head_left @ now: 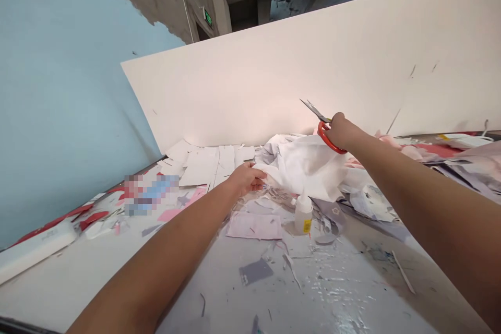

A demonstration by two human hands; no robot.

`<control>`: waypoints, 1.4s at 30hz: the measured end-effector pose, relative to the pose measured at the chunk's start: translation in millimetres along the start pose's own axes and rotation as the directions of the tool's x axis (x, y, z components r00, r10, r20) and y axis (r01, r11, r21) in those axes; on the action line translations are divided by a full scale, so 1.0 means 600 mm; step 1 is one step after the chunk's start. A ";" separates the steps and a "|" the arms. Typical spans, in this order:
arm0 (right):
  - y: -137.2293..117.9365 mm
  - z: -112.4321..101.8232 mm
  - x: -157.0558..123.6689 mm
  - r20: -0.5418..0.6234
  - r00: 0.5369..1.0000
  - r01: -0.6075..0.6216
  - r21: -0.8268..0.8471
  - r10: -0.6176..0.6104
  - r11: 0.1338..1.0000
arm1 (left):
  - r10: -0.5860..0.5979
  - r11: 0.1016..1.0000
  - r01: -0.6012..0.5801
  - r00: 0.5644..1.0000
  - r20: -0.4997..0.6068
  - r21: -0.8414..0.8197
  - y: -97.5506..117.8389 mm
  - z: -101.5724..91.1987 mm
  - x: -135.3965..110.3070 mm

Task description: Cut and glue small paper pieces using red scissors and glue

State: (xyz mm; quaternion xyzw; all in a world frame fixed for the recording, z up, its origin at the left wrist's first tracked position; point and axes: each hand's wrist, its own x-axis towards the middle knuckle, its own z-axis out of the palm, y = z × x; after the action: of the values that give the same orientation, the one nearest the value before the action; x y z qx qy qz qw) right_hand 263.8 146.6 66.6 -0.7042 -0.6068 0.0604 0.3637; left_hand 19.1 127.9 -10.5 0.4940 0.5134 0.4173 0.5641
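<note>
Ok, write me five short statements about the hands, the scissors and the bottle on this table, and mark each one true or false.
1. The right hand grips scissors with red handles. True.
2. The scissors' blades point down into the table. False: they point up and to the left, raised above the clutter.
3. The left hand lies against the edge of the crumpled white sheet. True.
4. The small bottle lies on its side. False: it stands upright, just nearer the camera than the sheet.
5. A large white board stands behind the table. True.
</note>
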 end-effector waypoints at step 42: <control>-0.086 0.136 -0.013 0.281 0.605 0.793 -0.298 -0.745 0.532 | 0.206 0.923 -0.254 0.961 0.185 0.288 -0.056 -0.057 -0.066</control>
State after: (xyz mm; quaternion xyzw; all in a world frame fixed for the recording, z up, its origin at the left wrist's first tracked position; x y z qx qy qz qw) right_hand 177.0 175.6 34.6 -0.4169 -0.8737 -0.1872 0.1665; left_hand -20.7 88.0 -36.5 0.6633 0.4663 0.3564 0.4643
